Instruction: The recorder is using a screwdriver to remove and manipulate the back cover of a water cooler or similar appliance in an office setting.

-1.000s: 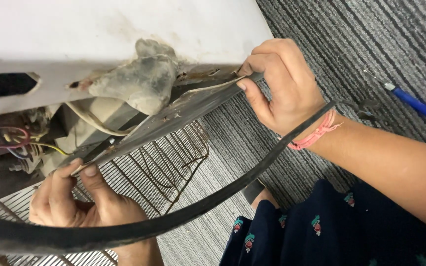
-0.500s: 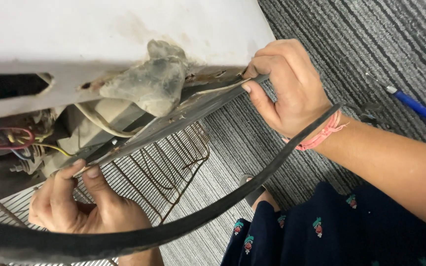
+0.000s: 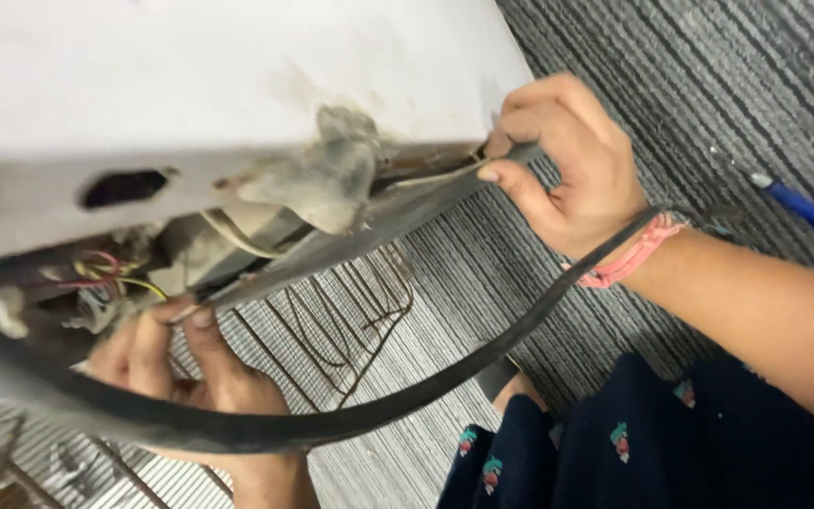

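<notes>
Sagging in a long loop below the white appliance (image 3: 190, 85), the black rubber gasket (image 3: 407, 401) looks soft, light and floppy. The right hand (image 3: 572, 165) pinches its far end at the cabinet edge; the left hand (image 3: 181, 372) clenches near the wires (image 3: 105, 278).

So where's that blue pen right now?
In the head view, the blue pen lies on the grey striped carpet at the far right, just beyond the right hand and its pink wristband.
</notes>
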